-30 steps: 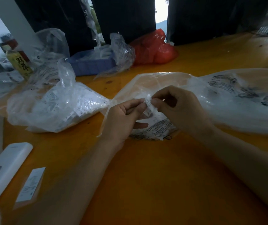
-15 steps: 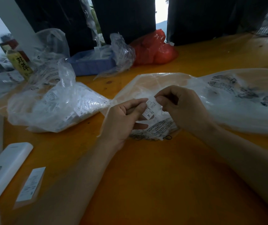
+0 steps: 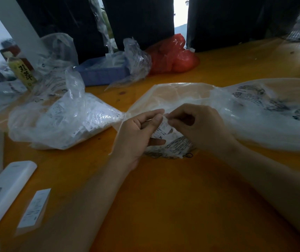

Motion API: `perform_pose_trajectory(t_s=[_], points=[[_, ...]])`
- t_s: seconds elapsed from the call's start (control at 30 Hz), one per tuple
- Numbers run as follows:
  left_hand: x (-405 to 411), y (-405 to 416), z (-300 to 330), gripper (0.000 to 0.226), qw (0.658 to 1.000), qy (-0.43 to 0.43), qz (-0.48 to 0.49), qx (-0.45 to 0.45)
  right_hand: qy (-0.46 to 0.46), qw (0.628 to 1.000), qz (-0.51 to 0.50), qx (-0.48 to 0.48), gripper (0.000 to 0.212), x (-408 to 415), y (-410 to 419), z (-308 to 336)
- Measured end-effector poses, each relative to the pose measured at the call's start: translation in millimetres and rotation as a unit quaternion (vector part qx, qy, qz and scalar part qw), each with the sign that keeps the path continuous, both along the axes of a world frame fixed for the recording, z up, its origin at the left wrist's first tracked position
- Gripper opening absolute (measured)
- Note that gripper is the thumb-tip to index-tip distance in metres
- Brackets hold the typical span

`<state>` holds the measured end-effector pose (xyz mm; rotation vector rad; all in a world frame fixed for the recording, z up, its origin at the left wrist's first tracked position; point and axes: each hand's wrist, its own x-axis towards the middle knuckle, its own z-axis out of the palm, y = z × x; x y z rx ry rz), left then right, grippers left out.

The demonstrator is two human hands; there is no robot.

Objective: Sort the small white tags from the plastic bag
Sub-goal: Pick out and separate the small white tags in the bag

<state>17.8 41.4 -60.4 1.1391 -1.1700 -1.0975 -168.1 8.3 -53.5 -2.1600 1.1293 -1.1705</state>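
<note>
A: What lies left?
B: A clear plastic bag (image 3: 63, 122) stuffed with white tags, on the orange table (image 3: 163, 206).
A: And the hands?
B: The left hand (image 3: 138, 135) and right hand (image 3: 198, 128) both pinch one small white tag (image 3: 163, 129) between them, above a printed bag (image 3: 254, 113).
A: Its lie?
B: Long axis slanting from upper right to lower left, black print showing.

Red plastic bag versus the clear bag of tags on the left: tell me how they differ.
The red plastic bag is opaque, so its contents are hidden; the clear bag of tags shows white tags inside. The red bag sits at the table's far edge, the clear bag nearer, left of the hands. Both are crumpled, untouched.
</note>
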Motion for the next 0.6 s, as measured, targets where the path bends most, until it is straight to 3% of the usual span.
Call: perform_pose_trajectory(t_s=[0.17,0.37,0.43,0.53,0.6], points=[[4,-2,1,0.031,0.998,-0.038,0.019,-0.049,-0.107,0.993,-0.050,0.028,0.012,-6,-5,6],[16,-3,11,0.035,0.965,-0.156,0.164,-0.129,-0.107,0.990,-0.093,-0.004,0.012,-14,-7,15],[40,-4,21,0.033,0.909,-0.256,0.268,-0.188,-0.019,0.989,-0.140,-0.041,0.005,-25,-14,22],[105,-7,40,0.030,0.770,-0.370,0.437,-0.281,0.207,0.943,-0.252,-0.061,0.012,-57,-37,31],[150,-8,43,0.033,0.736,-0.382,0.500,-0.250,0.308,0.900,-0.309,-0.004,0.022,-80,-51,34]])
